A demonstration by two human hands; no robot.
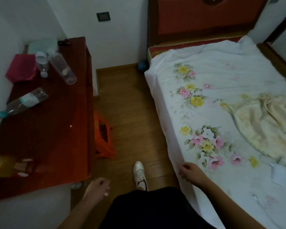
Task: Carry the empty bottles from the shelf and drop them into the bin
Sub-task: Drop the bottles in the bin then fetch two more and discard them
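Three clear plastic bottles lie on a dark red wooden shelf top [59, 129] at the left. One with a white label and teal cap [24, 101] rests on its side near the wall. A small bottle [42, 63] and a longer clear one [62, 68] lie further back. My left hand [98, 185] hangs low beside the shelf's near corner, fingers loosely curled, holding nothing. My right hand [189, 173] hovers at the bed's edge, fingers curled and empty. No bin is visible.
A bed with a white flowered sheet [221, 104] and a cream blanket [269, 128] fills the right. An orange plastic stool [103, 138] stands beside the shelf on the wooden floor. A magenta box [21, 67] and a yellowish container [0, 166] also sit on the shelf. My white shoe [139, 174] is on the floor.
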